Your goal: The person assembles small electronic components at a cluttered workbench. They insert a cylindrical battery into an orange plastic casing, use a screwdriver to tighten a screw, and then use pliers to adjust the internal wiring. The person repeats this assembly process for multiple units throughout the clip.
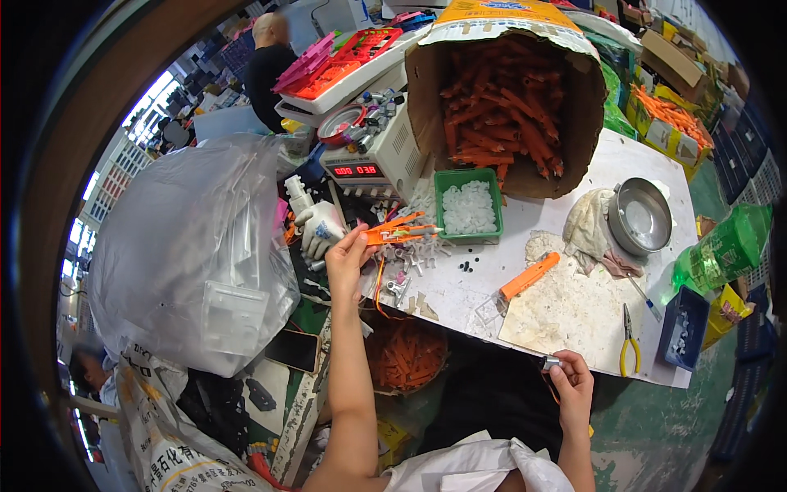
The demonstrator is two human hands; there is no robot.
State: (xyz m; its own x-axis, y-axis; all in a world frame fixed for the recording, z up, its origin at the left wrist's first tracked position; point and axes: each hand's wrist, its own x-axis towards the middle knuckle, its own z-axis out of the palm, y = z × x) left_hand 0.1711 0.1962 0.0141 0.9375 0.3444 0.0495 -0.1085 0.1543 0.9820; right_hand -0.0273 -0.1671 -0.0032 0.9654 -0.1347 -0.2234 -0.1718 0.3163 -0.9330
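While a tray (471, 239) holds white bits (468, 207), left grip (348, 256) pinches casing (398, 234); right grip (572, 377), cylinder (550, 362).

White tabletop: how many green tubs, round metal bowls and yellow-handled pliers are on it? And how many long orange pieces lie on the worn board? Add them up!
Green tub: 1
Round metal bowl: 1
Yellow-handled pliers: 1
Long orange piece: 1
Total: 4

The left hand's (348, 248) casing (384, 236) is left of the tub (471, 239), the sack (425, 102) behind perhaps touching it.
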